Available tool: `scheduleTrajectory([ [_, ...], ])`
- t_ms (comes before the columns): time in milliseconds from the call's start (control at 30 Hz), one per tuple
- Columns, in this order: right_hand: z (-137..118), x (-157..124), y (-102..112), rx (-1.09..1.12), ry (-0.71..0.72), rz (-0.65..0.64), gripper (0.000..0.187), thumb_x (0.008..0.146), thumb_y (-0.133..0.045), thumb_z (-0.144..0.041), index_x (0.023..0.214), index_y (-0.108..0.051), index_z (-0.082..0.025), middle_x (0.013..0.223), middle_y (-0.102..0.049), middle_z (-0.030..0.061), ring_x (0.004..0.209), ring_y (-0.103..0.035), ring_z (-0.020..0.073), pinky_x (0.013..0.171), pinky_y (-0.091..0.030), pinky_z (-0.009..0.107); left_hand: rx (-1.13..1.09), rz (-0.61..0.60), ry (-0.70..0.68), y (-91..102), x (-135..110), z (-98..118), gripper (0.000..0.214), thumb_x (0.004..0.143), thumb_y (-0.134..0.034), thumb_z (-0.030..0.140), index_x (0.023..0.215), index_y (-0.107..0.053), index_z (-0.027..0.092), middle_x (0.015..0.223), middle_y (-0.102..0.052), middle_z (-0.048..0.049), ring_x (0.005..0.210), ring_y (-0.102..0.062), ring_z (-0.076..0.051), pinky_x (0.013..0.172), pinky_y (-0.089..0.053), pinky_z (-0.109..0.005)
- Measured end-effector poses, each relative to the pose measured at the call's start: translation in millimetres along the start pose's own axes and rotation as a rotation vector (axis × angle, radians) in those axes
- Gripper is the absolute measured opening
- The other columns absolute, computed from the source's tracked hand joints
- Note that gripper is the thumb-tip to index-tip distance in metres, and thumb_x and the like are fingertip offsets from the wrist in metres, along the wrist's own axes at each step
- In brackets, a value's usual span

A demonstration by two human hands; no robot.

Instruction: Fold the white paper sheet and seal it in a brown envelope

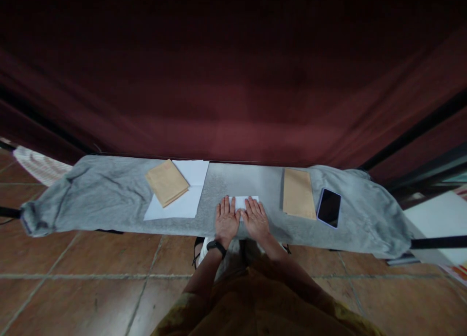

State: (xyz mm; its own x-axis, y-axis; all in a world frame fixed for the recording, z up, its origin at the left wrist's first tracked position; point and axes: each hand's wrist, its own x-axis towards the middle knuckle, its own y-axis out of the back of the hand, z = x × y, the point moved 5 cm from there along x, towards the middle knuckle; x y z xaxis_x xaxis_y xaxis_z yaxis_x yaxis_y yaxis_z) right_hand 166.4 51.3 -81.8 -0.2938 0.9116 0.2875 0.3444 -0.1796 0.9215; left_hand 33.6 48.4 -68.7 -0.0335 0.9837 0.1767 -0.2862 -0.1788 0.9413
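Fingers (pixel 226 205) of both hands lie straight and flat, slightly spread, unclenched, pressing down rather than grasping; left hand (pixel 225 224) and right hand (pixel 256 224) sit side by side, thumb tips close together. Small white paper (pixel 240 202) is under them, at the near middle of the work surface, its far edge showing between the hands, sides partly covered, so can't tell its full outline. Paper rests on grey cloth (pixel 248 180), draped over a long narrow surface, smoother in the middle, rumpled at both ends. Dark wristband (pixel 216 249) on left wrist. Left of the hands, well apart: larger white sheets (pixel 195 177), faint crease across, with brown paper pieces (pixel 167 182) stacked at an angle on top, overhanging the sheets' left edge. Right of the hands: brown paper stack (pixel 299 194), set nearly upright to the view; just beside it a phone (pixel 329 208), dark screen up, pale purple rim. Beyond the cloth's far edge, dark red panel (pixel 233 121) fills the upper view. Brownish top (pixel 251 302) on the person, tiled floor (pixel 109 258) below, white board (pixel 438 216) at far right
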Motion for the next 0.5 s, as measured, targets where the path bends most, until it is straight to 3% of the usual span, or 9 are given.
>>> scheduleTrajectory([
  [200,17,-5,8,-0.033,-0.041,0.023,0.055,0.106,-0.038,-0.033,0.153,-0.042,-0.006,0.160,-0.040,0.0175,0.149,-0.037,0.0280,0.123,-0.026,0.048,-0.044,0.054,0.037,2.1,0,0,0.060,0.102,-0.039,0.041,0.156,-0.037,0.014,0.160,-0.041,-0.0172,0.151,-0.034,-0.029,0.125,-0.023,-0.053],
  [500,26,-14,19,-0.045,-0.056,0.048,0.054,0.106,-0.036,-0.032,0.155,-0.040,-0.010,0.158,-0.044,0.0162,0.145,-0.043,0.0285,0.120,-0.028,0.050,-0.024,0.069,0.101,12.2,-1,-22,0.058,0.103,-0.033,0.037,0.155,-0.039,0.011,0.160,-0.041,-0.0177,0.152,-0.031,-0.031,0.125,-0.023,-0.056],
])
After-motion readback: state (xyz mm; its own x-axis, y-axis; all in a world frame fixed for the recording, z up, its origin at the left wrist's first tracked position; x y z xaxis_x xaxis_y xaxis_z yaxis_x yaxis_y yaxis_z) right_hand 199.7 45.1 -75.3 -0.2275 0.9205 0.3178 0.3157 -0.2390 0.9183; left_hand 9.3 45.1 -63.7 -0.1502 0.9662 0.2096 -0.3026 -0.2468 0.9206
